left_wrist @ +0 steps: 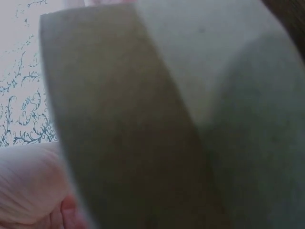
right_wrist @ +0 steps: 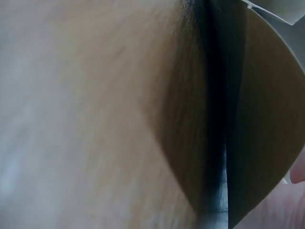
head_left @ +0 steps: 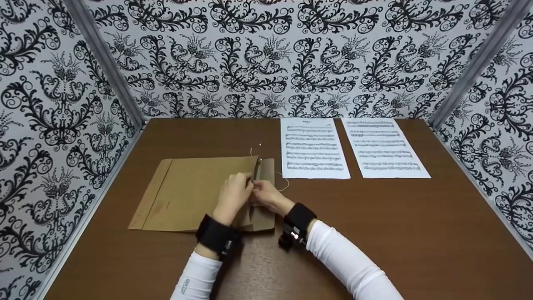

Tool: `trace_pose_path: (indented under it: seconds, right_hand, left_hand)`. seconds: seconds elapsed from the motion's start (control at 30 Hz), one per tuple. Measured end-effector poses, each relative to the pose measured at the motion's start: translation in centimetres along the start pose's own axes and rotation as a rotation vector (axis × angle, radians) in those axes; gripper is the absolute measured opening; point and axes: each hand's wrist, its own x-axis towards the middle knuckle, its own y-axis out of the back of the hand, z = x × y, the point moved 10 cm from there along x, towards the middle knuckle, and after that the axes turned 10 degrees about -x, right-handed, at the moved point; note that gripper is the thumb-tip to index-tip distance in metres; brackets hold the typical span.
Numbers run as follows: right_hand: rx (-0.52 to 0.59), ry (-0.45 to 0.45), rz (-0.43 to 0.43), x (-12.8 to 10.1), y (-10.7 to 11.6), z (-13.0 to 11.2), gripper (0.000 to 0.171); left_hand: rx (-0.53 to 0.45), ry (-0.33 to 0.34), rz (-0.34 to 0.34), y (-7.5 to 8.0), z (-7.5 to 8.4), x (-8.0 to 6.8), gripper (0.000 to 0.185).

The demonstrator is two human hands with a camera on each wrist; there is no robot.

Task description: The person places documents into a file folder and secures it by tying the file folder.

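Note:
A brown paper envelope [head_left: 187,189] lies on the table with its opening and flap [head_left: 266,166] to the right. My left hand [head_left: 235,191] grips the upper layer at the opening. Close beside it, my right hand [head_left: 270,196] pinches the envelope's edge, its fingertips partly hidden. A thin pale string [head_left: 286,183] trails from the flap side. In the left wrist view, the paper of the envelope [left_wrist: 119,105] fills most of the picture, with part of a hand [left_wrist: 28,183] behind it. The right wrist view shows the bent envelope edge [right_wrist: 267,100] and some fingers [right_wrist: 276,207].
Two sheets of printed music [head_left: 314,150] [head_left: 385,148] lie side by side at the back right of the brown table [head_left: 395,233]. Patterned black-and-white walls [head_left: 258,54] enclose the table at the back and both sides.

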Motion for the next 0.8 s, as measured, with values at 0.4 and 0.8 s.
trace_pose_path:
  seconds: [0.4, 0.8]
  right_hand:
    - [0.005, 0.006, -0.038, -0.8, 1.1, -0.3, 0.039]
    - [0.061, 0.014, -0.053, -2.1, 3.0, -0.4, 0.036]
  left_hand:
    - [0.010, 0.006, -0.009, -0.1, -0.1, 0.2, 0.031]
    - [0.055, -0.008, 0.022, -0.5, -0.5, 0.3, 0.028]
